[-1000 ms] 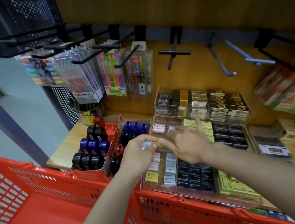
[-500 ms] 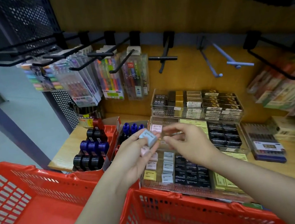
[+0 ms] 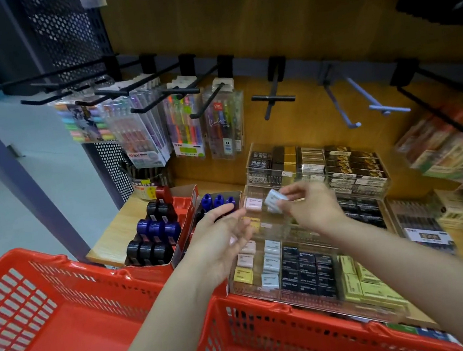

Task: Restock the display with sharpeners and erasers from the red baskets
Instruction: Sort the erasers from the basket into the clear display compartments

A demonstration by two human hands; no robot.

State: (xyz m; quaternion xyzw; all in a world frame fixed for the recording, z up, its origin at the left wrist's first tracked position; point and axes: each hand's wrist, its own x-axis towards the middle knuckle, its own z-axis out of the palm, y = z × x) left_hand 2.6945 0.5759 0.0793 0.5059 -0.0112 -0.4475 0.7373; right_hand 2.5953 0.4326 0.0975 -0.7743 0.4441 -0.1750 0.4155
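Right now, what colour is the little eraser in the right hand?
Pale blue-grey eraser, pinched by the right hand; the head view shows it.

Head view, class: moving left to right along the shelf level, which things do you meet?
Box of sharpeners → left hand → pale blue eraser → right hand → black pen box.

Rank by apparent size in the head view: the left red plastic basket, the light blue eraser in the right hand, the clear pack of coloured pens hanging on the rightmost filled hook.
1. Left red plastic basket, though nearest the camera.
2. Clear pack of coloured pens.
3. Light blue eraser, pinched by the right hand.
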